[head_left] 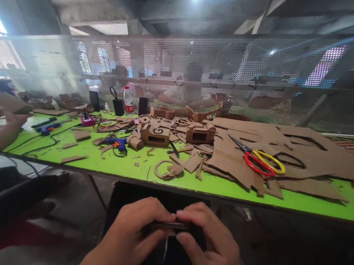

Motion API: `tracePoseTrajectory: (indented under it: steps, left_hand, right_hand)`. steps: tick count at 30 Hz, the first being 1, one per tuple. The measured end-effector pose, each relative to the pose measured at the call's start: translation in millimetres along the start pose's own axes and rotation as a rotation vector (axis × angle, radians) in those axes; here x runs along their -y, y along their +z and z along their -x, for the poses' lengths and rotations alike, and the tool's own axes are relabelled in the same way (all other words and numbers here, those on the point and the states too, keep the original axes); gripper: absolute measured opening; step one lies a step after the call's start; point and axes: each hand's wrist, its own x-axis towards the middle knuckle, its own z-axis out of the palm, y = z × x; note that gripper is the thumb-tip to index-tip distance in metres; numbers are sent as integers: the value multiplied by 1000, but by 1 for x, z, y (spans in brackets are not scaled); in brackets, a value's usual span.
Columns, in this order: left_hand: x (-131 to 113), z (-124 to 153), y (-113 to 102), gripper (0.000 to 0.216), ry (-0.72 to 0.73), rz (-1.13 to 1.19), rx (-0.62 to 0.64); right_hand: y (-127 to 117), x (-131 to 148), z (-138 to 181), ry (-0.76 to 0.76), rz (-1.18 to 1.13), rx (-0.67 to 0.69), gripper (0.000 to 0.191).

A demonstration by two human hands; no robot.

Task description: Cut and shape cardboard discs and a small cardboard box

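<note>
Over my lap, in front of the table edge, both hands hold one small thin piece (173,226) seen nearly edge-on; it looks like cardboard. My left hand (135,227) pinches its left end between thumb and fingers. The right end is gripped the same way by my right hand (210,237). Most of the piece is covered by my fingers. A cardboard ring (161,170) lies on the table just beyond my hands, beside torn scraps. Further back stand a cardboard box shape (155,135) with a slot and a second one (199,134), browner in tone.
Scissors (251,155) with red and yellow handles rest on large cardboard sheets (298,154) at right. A blue glue gun (117,143) and its cables lie left of centre. A water bottle (128,102) stands behind. At far left, a co-worker's hand (14,119) holds cardboard.
</note>
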Motion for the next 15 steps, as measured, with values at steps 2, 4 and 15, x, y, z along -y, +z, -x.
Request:
tracePoseTrajectory:
  steps: [2,4,15]
  left_hand:
    - [0,1,1,16,7,-35,13]
    - [-1,2,3,14,-30,-61,21]
    - [41,-21,-11,22,-441,89,-509]
  right_hand:
    - [1,1,0,-1,4,-6,8]
    - [4,0,1,-12,55,-34,12]
    - [-13,16,7,169,-284,-270,23]
